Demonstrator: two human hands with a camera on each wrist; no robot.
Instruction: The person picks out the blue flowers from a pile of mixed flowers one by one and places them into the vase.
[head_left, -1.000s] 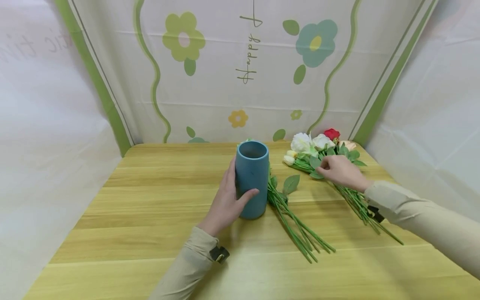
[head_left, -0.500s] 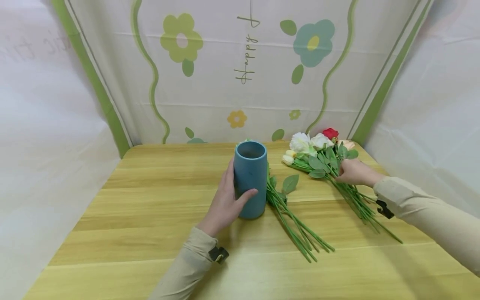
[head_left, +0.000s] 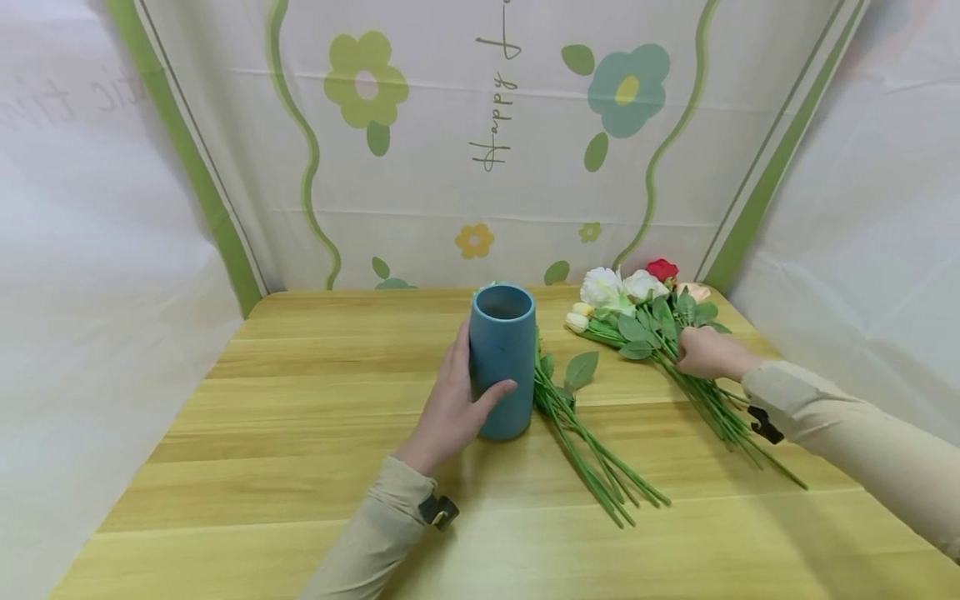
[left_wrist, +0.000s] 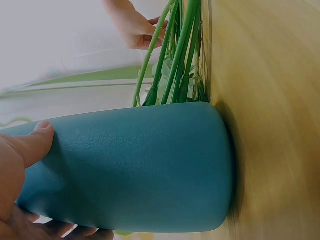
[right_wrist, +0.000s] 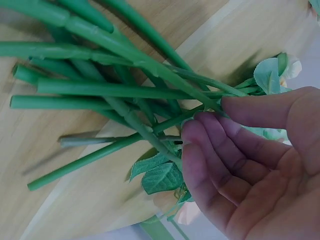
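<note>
A blue cylindrical vase [head_left: 502, 367] stands upright on the wooden table, its mouth facing up. My left hand [head_left: 447, 408] grips its left side, thumb across the front; in the left wrist view the thumb [left_wrist: 37, 141] and fingers wrap around the vase [left_wrist: 130, 170]. At the right lies a bunch of artificial flowers with white blooms [head_left: 602, 287], a red rose [head_left: 663, 269] and pale tulips [head_left: 577, 321]. My right hand [head_left: 712, 352] is at their stems. In the right wrist view its thumb and fingertips pinch a green stem [right_wrist: 175, 82] among several crossing ones.
A second bunch of green stems [head_left: 592, 450] with a few leaves [head_left: 582, 368] lies right beside the vase, its blooms mostly hidden behind it. A flower-printed cloth [head_left: 420, 167] hangs at the table's back edge, with white cloth at both sides.
My right hand has moved right and slightly down from above the leaves to the stems of the right-hand bunch. My left hand and the vase have stayed in place.
</note>
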